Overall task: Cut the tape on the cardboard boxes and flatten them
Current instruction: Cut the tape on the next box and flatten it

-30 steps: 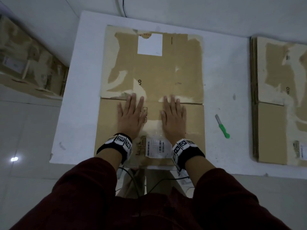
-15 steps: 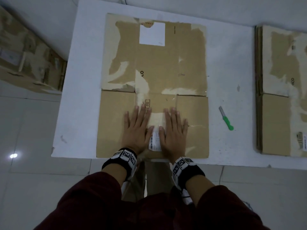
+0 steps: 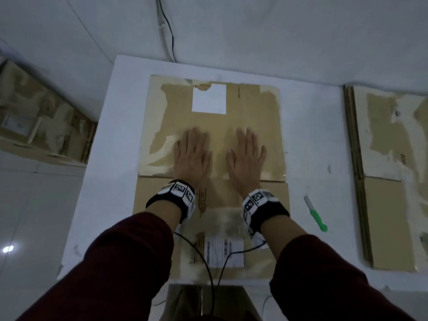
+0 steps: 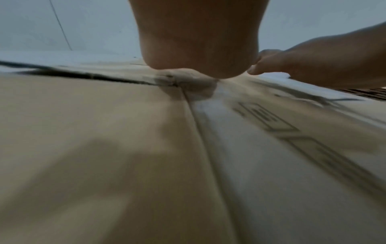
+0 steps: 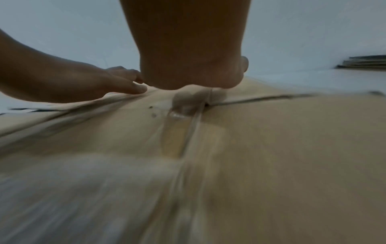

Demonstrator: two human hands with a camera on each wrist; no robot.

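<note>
A flattened brown cardboard box lies on the white table, with a white label near its far edge and a shipping label near me. My left hand and my right hand press flat on its far panel, side by side, fingers straight and pointing away. In the left wrist view the heel of my left hand sits on the cardboard; the right wrist view shows the heel of my right hand by a taped seam. A green-handled knife lies on the table to the right.
A stack of flattened boxes lies at the table's right end. More cardboard boxes sit on the floor to the left. A black cable runs down the wall behind. The near table edge is at my body.
Both hands slid from the near panel forward onto the far panel of the flattened box, and are spread a little wider apart. The head view shifted.
</note>
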